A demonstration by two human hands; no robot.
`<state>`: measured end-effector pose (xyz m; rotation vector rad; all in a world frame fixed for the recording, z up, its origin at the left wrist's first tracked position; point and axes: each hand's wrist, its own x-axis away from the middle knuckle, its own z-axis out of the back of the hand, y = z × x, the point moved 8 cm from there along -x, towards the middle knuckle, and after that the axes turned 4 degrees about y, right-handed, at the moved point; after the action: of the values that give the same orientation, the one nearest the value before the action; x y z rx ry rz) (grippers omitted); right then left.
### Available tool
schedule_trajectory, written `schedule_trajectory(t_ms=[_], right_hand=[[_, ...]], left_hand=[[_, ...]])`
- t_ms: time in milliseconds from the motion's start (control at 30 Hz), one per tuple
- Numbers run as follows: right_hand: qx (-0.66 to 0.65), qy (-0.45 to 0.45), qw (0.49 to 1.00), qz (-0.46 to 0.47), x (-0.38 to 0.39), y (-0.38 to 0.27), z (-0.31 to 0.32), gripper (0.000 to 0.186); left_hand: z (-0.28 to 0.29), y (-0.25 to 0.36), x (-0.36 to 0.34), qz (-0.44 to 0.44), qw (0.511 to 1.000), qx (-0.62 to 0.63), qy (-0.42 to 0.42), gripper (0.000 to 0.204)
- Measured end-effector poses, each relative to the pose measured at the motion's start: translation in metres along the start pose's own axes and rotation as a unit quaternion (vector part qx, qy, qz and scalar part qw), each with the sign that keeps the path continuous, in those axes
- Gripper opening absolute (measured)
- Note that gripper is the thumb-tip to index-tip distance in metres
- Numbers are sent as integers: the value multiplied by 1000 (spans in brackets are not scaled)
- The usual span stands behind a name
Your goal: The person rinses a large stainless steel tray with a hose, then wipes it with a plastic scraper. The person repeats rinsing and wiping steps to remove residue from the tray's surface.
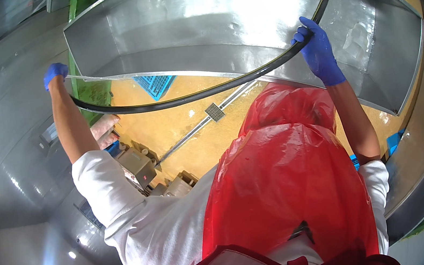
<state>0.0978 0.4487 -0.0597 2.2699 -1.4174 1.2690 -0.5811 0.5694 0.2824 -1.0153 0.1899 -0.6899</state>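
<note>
Two blue-gloved hands, left (55,73), right (316,47), grip curved black rubber hose (185,98) against shiny steel trough (197,26).

A single head-worn fisheye view looks steeply down from above the person's chest, close over the red plastic apron (290,186). It faces forward over both raised arms toward a steel trough (239,15), the yellow floor (179,131) far below; edges bend at the rim.
</note>
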Motion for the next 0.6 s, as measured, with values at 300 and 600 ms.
schedule_trajectory(t_ms=[300,600], right_hand=[[-3,-17,999,-51,5,14,-19,12],[8,-11,999,-50,6,13,-4,12]], left_hand=[[24,-106,10,117,980,51,150,33],[-21,-63,11,32,995,96,-11,26]])
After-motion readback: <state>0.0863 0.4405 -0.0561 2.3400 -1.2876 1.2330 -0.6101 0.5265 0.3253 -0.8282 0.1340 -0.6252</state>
